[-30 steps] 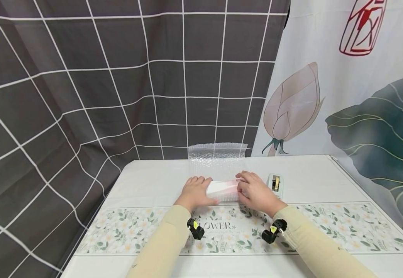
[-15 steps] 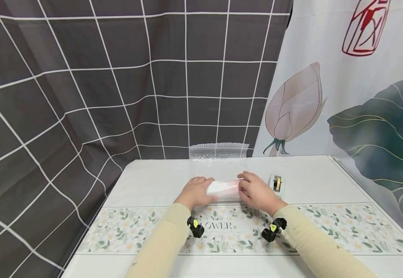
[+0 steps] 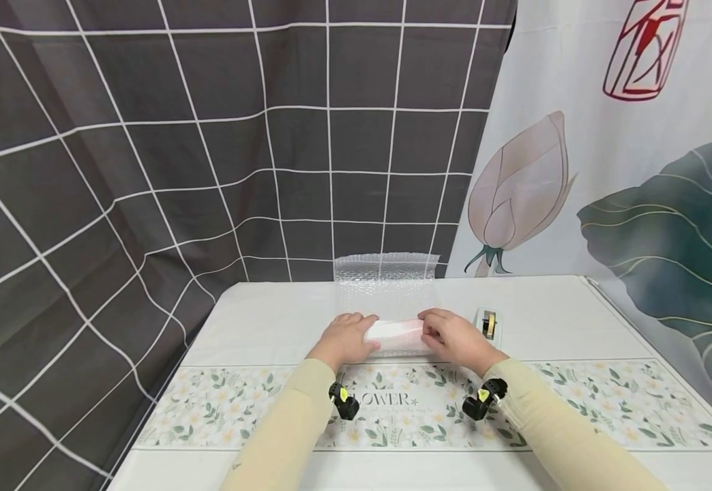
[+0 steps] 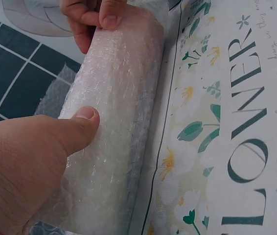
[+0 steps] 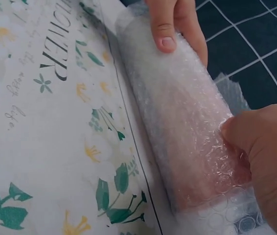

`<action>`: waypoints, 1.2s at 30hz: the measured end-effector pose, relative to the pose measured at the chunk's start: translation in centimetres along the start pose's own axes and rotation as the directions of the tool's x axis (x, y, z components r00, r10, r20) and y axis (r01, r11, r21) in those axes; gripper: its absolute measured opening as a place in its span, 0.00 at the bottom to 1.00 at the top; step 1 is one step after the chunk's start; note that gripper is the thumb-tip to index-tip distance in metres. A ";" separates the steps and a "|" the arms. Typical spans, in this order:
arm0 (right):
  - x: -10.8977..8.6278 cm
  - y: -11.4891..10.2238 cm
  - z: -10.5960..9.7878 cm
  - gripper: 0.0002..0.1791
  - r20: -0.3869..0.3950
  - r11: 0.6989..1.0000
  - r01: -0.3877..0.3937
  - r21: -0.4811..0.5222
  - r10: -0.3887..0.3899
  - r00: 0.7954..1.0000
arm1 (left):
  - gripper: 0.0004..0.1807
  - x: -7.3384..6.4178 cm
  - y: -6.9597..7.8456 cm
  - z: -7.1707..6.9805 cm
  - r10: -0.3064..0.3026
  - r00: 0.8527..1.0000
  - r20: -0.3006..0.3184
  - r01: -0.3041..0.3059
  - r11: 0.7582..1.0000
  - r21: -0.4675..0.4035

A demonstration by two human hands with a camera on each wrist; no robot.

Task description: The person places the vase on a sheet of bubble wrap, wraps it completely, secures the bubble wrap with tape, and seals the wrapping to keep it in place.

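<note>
Two hands, one left hand [image 3: 344,339] and one right hand [image 3: 456,339], are counted at one wrapped bundle [image 3: 399,335]. One bubble-wrap sheet [image 3: 387,273] is located at the tabletop's [image 3: 282,324] far edge, one tape dispenser [image 3: 489,326] toward its right edge. Two wrist cameras [image 3: 346,402] are worn.

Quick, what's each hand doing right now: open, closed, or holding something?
Left hand: holding the long pink-and-white bundle in clear bubble wrap, thumb on the wrap.
Right hand: holding the same bundle toward its right end, fingers curled.
</note>
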State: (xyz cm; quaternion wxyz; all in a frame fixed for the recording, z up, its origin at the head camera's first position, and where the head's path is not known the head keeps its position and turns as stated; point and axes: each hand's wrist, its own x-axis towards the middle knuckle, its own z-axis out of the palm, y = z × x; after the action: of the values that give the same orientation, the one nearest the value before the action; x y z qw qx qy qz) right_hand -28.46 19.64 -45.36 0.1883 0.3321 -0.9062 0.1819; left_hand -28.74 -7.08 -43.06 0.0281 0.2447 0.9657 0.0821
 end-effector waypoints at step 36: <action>0.2 -2.7 2.7 0.53 0.099 0.937 -0.014 -0.349 0.052 0.994 | 0.31 0.5 -0.1 0.5 -0.029 1.000 -0.004 0.029 0.999 0.037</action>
State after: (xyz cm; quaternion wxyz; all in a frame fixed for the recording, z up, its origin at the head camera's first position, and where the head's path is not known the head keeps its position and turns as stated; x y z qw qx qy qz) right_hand -27.40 16.43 -47.05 0.1923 0.2876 -0.9382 0.0039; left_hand -29.11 -6.83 -43.57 0.0231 0.2312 0.9705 0.0641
